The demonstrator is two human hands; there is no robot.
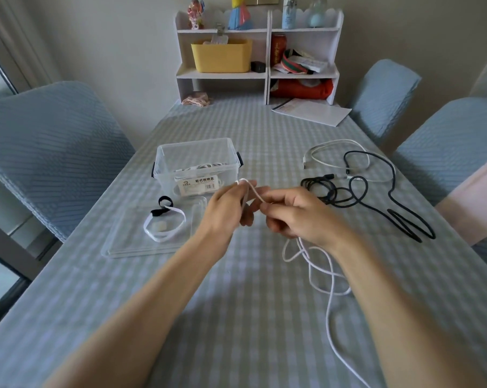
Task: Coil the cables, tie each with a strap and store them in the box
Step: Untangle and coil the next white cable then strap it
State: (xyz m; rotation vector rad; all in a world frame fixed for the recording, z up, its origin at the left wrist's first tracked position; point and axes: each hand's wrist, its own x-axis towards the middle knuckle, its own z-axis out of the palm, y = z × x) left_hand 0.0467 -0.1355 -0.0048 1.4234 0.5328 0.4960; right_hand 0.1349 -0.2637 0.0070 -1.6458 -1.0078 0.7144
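My left hand (231,205) and my right hand (289,211) are raised over the middle of the table, both pinching a white cable (330,292). A short loop of it arches between my fingers, and the rest trails in loose loops down the cloth toward the near right. A clear plastic box (197,161) stands behind my left hand with a coiled cable inside. Its clear lid (130,242) lies flat at the left, with a white strap (166,225) and a black strap (164,204) on it. A black cable (376,197) and another white cable (334,152) lie loose at the right.
A white shelf unit (264,74) with a yellow bin (221,56) stands at the table's far end. White papers (312,110) lie in front of it. Blue-covered chairs (41,152) flank the table on both sides.
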